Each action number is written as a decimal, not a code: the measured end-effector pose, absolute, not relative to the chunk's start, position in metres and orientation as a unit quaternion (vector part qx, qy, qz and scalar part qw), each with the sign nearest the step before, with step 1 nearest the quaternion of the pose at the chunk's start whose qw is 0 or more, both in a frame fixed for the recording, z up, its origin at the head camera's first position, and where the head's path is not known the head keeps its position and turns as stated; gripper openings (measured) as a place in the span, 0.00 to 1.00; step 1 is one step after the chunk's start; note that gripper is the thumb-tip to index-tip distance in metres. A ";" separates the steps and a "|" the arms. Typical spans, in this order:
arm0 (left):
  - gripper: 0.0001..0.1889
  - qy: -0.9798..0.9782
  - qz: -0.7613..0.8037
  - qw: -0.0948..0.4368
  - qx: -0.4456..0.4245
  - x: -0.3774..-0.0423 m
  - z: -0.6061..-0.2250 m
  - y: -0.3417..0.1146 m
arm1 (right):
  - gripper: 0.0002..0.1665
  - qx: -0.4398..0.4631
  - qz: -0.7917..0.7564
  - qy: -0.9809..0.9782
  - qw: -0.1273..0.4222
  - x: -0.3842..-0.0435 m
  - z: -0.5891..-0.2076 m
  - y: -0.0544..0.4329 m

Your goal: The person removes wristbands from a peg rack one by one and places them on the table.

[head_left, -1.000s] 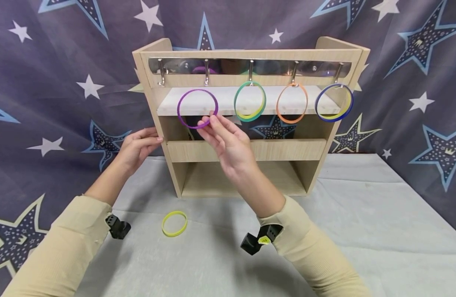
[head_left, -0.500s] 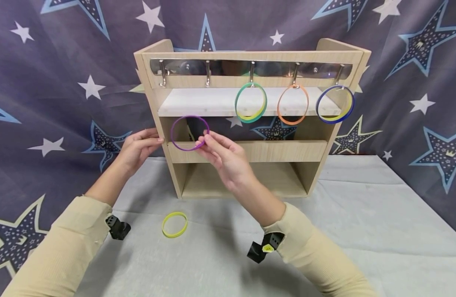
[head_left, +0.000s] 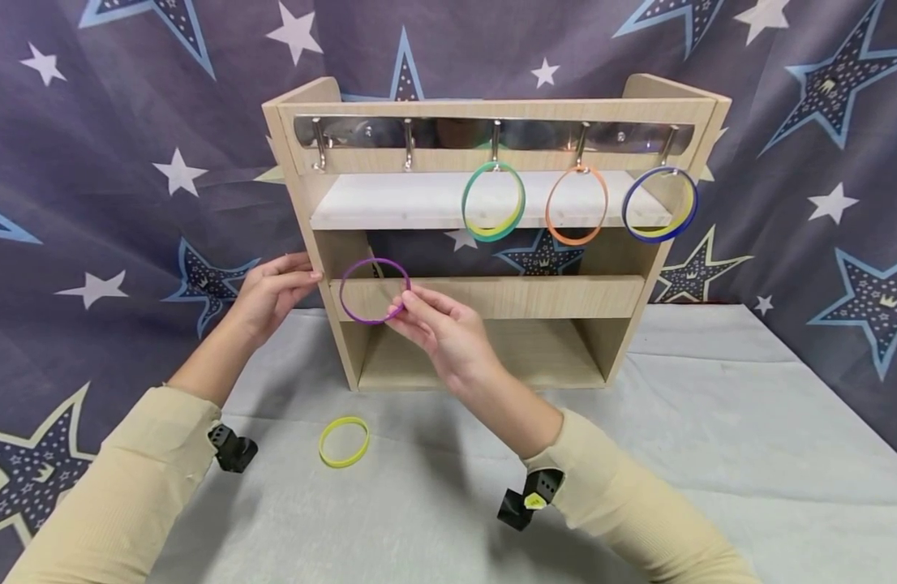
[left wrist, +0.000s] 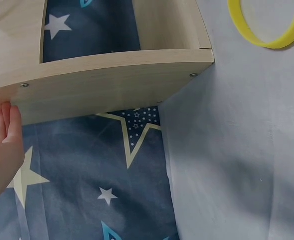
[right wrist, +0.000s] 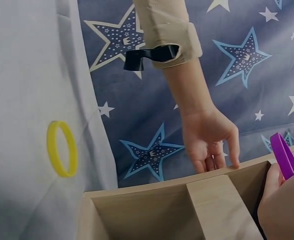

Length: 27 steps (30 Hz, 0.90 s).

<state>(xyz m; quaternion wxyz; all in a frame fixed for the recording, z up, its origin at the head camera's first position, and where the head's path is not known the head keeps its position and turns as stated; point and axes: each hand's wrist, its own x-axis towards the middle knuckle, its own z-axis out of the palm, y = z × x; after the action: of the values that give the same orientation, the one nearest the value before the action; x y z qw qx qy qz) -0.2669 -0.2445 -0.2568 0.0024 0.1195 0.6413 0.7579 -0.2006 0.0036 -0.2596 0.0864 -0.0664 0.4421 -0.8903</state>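
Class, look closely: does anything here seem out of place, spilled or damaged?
One yellow band looks stray: it lies on the grey cloth, while the green band, orange band and blue band hang from hooks and the right hand holds a purple band. Nothing looks spilled or damaged.

It looks to me like a small staged filming corner; whether it sits in a home, a lab or a studio, I can't tell. A dark star-printed curtain [head_left: 113, 174] hangs behind and round the sides as a backdrop, its fabric falling in soft folds. A creased pale grey cloth [head_left: 748, 454] is spread over the work surface. The light wooden shelf unit [head_left: 565, 297] stands on it close to the curtain, and small black cameras [head_left: 233, 448] are strapped at both of the person's cuffs [head_left: 173, 414].
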 end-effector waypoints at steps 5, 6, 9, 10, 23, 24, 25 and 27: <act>0.11 0.633 0.767 0.012 0.108 -0.265 -0.255 -0.244 | 0.07 -0.062 -0.892 0.438 0.090 -0.201 -0.266 0.006; 0.12 0.630 0.769 0.015 0.105 -0.265 -0.255 -0.243 | 0.07 -0.063 -0.893 0.437 0.090 -0.201 -0.267 0.006; 0.12 0.623 0.776 0.019 0.100 -0.265 -0.253 -0.242 | 0.11 -0.064 -0.894 0.434 0.092 -0.202 -0.270 0.007; 0.12 0.622 0.777 0.019 0.099 -0.264 -0.253 -0.242 | 0.13 -0.064 -0.894 0.434 0.093 -0.202 -0.270 0.007; 0.31 0.655 0.752 0.018 0.076 -0.260 -0.246 -0.238 | 0.06 -0.046 -0.890 0.441 0.106 -0.202 -0.277 0.011; 0.32 0.656 0.751 0.017 0.073 -0.260 -0.246 -0.237 | 0.05 -0.046 -0.889 0.443 0.106 -0.202 -0.278 0.011; 0.31 0.656 0.751 0.016 0.071 -0.259 -0.246 -0.237 | 0.07 -0.045 -0.888 0.445 0.106 -0.202 -0.279 0.011; 0.28 0.655 0.752 0.014 0.070 -0.258 -0.246 -0.237 | 0.12 -0.043 -0.885 0.451 0.108 -0.202 -0.281 0.011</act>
<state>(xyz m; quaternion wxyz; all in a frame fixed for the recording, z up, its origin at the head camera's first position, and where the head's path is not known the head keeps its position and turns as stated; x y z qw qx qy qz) -0.2583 -0.2367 -0.2455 0.0135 0.0695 0.6553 0.7521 -0.2023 0.0107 -0.2813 0.1079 -0.0427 0.4513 -0.8848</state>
